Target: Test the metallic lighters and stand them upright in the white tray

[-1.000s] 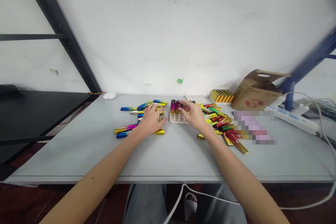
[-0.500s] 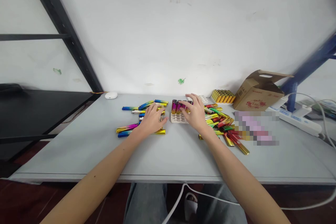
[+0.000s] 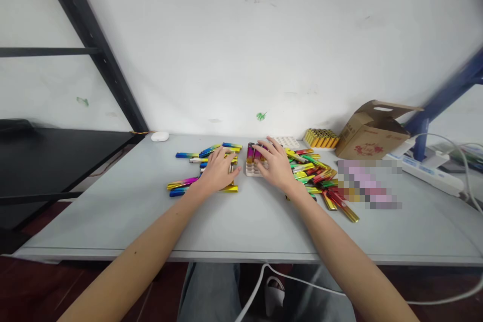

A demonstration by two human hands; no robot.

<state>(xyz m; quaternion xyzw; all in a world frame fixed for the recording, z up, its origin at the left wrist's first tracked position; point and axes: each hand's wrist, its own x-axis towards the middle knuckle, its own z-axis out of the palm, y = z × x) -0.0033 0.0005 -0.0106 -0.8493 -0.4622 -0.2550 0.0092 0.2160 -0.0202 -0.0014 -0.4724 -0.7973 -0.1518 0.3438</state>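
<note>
My left hand lies palm down, fingers spread, over several shiny blue-and-yellow tubes on the table. It covers part of that group. A small white tray with round holes stands between my hands, and purple-and-gold cylinders with dark tops stand upright in its back part. My right hand is over the tray's right side, its thumb and fingers apart around the cylinders. It hides some of them, and whether the fingertips touch them is unclear. No cylinder shows lifted in either hand.
Right of my right hand is a heap of shiny red, green and gold tubes. Farther back are another white holed tray, a tray of yellow cylinders and an open cardboard box. A power strip lies far right.
My right hand has shifted left and slightly toward me over the standing cylinders, uncovering more of the rear tray and heap. My left hand has stayed nearly still.
</note>
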